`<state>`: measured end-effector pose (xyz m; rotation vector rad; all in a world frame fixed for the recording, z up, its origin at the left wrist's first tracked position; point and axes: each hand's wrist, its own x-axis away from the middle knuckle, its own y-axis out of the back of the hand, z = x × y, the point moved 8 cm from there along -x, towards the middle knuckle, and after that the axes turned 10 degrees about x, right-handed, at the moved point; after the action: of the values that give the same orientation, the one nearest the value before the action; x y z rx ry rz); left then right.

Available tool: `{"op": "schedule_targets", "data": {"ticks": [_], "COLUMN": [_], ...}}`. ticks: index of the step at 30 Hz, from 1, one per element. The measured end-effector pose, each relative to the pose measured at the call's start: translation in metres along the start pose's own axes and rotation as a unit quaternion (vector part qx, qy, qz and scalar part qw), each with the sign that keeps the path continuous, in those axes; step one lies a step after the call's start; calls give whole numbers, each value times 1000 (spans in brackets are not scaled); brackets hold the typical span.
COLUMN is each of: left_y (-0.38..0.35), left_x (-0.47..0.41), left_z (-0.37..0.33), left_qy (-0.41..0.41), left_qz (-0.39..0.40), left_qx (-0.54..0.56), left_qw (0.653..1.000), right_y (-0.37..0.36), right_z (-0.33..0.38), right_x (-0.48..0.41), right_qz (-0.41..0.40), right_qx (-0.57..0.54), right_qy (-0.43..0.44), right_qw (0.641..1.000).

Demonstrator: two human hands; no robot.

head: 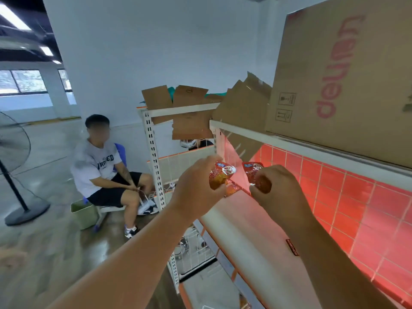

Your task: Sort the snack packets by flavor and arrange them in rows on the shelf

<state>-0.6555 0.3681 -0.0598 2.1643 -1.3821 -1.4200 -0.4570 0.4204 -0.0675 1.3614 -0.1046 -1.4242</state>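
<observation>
White walls and a glossy floor frame the pale shelf [252,230] you reach over, its red tiled back panel [356,197] glowing to the right of your hands. You hold one snack packet in each hand, both raised above the far end of that shelf. Your left hand [196,188] curls its fingers round an orange packet [219,176]. Your right hand [281,192] pinches a red packet [256,172] by its lower part. The two packets are near each other but apart.

Between your hands and just below them, a third packet [231,190] lies on the shelf. A dark red packet [292,247] lies beside your right forearm, nearer to you. No row shows anywhere, so the sorting looks barely begun to me. You have yet to compare these two, set them down and build the lines.

The print on both held packets is blurred, so you cannot tell whether the flavours match. Your fingers cover the lower halves, and your forearm hides part of the dark red packet. Where the rest of the stock sits is out of view.

A big cardboard box [345,74] looms above your right hand. Beyond your left hand a seated person [104,166] waits near a standing fan [13,152].
</observation>
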Motion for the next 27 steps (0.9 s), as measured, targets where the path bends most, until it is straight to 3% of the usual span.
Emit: {"op": "schedule_targets", "data": {"ticks": [6,15,23,27], "left_y": [-71,-163,-253,-295], "left_x": [-57,-74,-84,-99], "left_z": [56,125,188,224], "left_qy": [23,60,83,52], "left_qz": [49,107,218,251], "left_qx": [37,61,79,106], "left_qw": [998,991,969,961], "right_y": [-69,-147,-232,-276], "right_z": [-60,-111,-156,-173], "right_x": [-42,-45,-29,-31], "right_qz": [27,95,129,116], "right_qx": [19,34,59,69], "right_qy": [-36,-89,-189,-255], "right_qw": [999,991,972,957]}}
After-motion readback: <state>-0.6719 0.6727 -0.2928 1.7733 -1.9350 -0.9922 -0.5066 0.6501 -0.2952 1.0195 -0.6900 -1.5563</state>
